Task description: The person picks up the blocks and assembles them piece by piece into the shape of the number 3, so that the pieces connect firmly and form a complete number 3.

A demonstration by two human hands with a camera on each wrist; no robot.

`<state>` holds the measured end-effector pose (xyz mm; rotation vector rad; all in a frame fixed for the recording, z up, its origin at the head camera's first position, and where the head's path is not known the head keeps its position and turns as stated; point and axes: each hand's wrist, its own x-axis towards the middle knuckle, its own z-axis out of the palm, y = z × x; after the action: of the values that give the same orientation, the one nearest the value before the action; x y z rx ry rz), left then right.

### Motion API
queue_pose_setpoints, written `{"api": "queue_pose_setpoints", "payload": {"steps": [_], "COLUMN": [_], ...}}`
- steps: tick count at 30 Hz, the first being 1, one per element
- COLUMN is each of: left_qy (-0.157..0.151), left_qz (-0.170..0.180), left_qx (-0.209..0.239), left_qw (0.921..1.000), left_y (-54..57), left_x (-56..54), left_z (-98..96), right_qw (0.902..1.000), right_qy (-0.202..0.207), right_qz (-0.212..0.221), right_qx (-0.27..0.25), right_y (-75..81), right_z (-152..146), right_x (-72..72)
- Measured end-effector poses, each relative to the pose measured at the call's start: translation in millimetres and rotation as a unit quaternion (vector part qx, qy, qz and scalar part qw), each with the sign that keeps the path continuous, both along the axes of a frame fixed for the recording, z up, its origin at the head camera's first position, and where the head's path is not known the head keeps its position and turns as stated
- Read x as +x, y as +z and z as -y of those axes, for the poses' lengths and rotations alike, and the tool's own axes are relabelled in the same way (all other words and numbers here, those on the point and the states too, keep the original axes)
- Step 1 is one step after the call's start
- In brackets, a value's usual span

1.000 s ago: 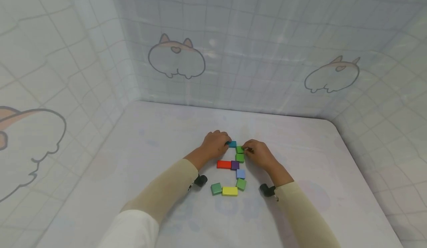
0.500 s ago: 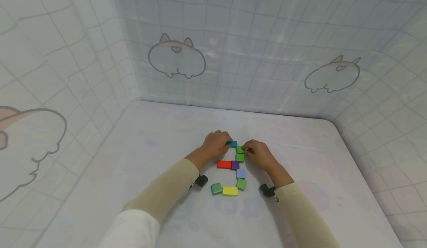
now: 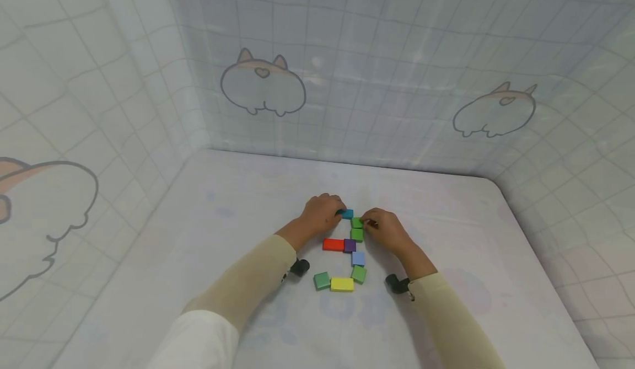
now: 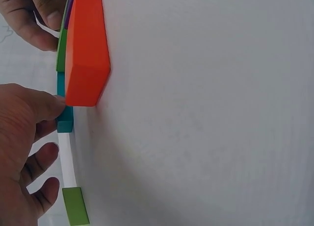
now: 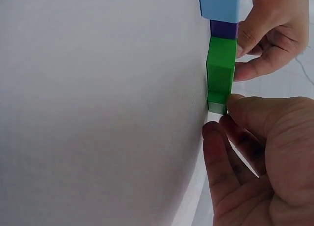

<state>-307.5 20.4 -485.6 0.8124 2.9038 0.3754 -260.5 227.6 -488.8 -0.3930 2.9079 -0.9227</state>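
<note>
My left hand (image 3: 321, 214) pinches a teal block (image 3: 348, 213) at the top of a figure of coloured blocks on the table. In the left wrist view its thumb presses the teal block (image 4: 65, 113), while other fingers curl near a lime green block (image 4: 75, 206). On the right side, my right hand (image 3: 386, 228) holds the upper green block (image 3: 356, 223) between thumb and finger; the right wrist view shows the thumb at that small green block (image 5: 217, 102). Another green block (image 3: 356, 235) lies just below it. My left hand hides part of the head view's blocks.
Below lie a red block (image 3: 333, 245), a purple block (image 3: 349, 246), a light blue block (image 3: 358, 258), a green block (image 3: 359, 274), a yellow block (image 3: 342, 284) and a darker green block (image 3: 322, 281). They rest on a white-covered table (image 3: 258, 314) enclosed by patterned curtains (image 3: 377, 71).
The teal block has shifted slightly right toward the upper green block, with my left hand moving along. My right hand and the other blocks have stayed nearly still.
</note>
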Motion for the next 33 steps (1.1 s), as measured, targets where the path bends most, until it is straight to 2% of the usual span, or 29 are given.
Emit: {"api": "queue_pose_setpoints", "payload": {"steps": [10, 21, 33], "left_qy": [-0.007, -0.002, -0.008], "left_qz": [-0.008, 0.004, -0.006], "left_qx": [-0.033, -0.008, -0.005], "left_qw": [0.9994, 1.0, 0.9999], "left_y": [1.8, -0.5, -4.8], "left_x": [1.2, -1.2, -2.9], "left_z": [-5.8, -5.9, -6.2], "right_qw": [0.9999, 1.0, 0.9998], "right_qy": [-0.001, 0.002, 0.0], "right_qz": [0.01, 0.009, 0.02], "right_qx": [-0.003, 0.0, -0.008], "right_y": [-2.5, -0.5, -1.5], "right_z": [-1.6, -3.4, -5.5], "right_x": [-2.7, -4.5, -6.5]}}
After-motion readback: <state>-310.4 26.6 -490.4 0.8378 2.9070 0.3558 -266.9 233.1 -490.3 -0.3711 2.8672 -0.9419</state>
